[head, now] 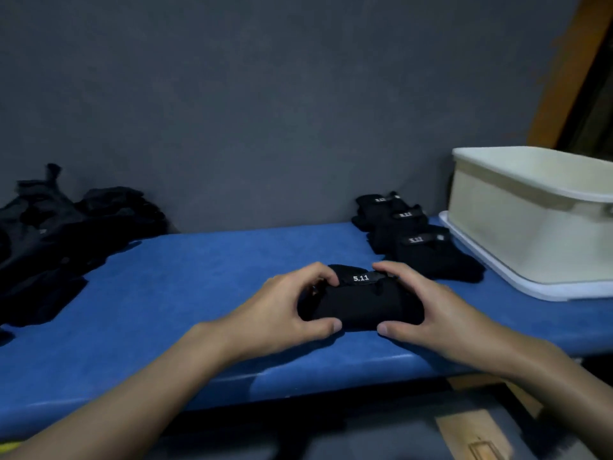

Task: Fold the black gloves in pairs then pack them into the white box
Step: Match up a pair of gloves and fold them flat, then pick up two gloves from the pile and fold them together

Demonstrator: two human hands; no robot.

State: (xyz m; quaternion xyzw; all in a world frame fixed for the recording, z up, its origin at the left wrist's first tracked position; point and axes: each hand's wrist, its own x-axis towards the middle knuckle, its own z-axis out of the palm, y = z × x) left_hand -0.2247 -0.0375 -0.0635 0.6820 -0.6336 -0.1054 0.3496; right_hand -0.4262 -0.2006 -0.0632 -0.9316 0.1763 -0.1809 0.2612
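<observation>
A folded pair of black gloves (363, 302) with a white "5.11" label lies on the blue padded table (185, 287), near its front edge. My left hand (282, 307) grips the bundle's left end, fingers curled over the top and thumb along the near side. My right hand (428, 303) grips the right end the same way. Three folded glove pairs (414, 240) lie in a row behind, next to the white box (517, 227) at the far right. A heap of unfolded black gloves (59, 240) sits at the far left.
The white box stands on a flat white lid or tray (497, 277) at the table's right end. A grey wall (265, 94) closes the back of the table. Below the front edge are dark floor and wooden pieces (464, 429).
</observation>
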